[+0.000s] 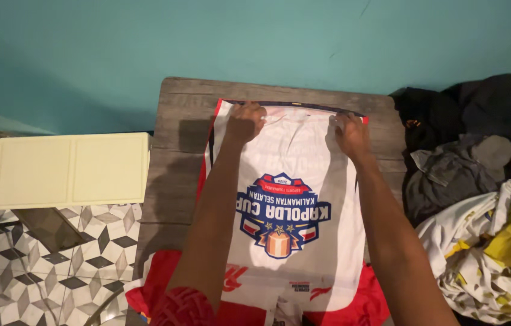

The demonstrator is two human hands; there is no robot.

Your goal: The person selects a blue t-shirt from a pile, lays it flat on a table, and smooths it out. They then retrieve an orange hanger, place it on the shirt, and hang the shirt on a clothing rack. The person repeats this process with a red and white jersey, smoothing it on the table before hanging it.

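A white sports shirt [294,163] with red sleeves and a blue, red and orange emblem lies flat on a wooden table [177,175], its hem toward the far edge. My left hand [244,121] presses on the hem at its far left corner, fingers closed on the fabric. Over at the far right corner of the hem my right hand [350,131] grips the cloth. Both forearms stretch over the shirt and cover part of it.
A heap of clothes [479,181] in black, grey, white and yellow sits to the right of the table. A cream flat-topped box [71,169] stands to the left over a patterned tile floor [38,265]. A teal wall [267,42] is behind.
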